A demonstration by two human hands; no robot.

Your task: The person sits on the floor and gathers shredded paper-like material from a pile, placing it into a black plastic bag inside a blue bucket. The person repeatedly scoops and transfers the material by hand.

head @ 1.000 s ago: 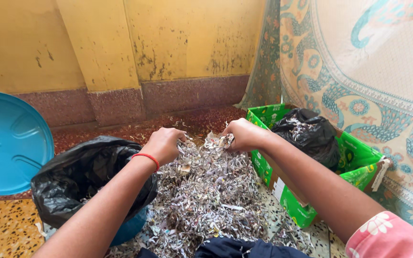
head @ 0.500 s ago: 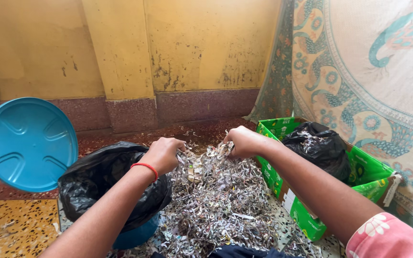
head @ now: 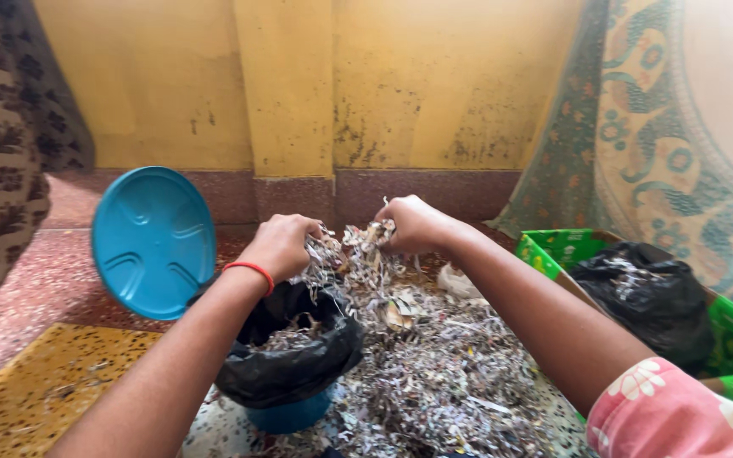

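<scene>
My left hand point(head: 282, 244), with a red band at the wrist, and my right hand point(head: 416, 224) are both closed on one clump of shredded paper point(head: 351, 251) held between them. The clump hangs above a blue bin lined with a black plastic bag point(head: 294, 356), which has some shreds inside. A wide pile of shredded paper point(head: 443, 382) covers the floor below and to the right of my hands.
The bin's round blue lid point(head: 153, 242) leans upright at the left. A green box point(head: 723, 331) holding a black bag point(head: 648, 297) of shreds stands at the right. Yellow wall behind, patterned cloth on both sides.
Both hands have lifted a clump of shreds off the pile and carried it left over the black-lined bin. The view has swung left.
</scene>
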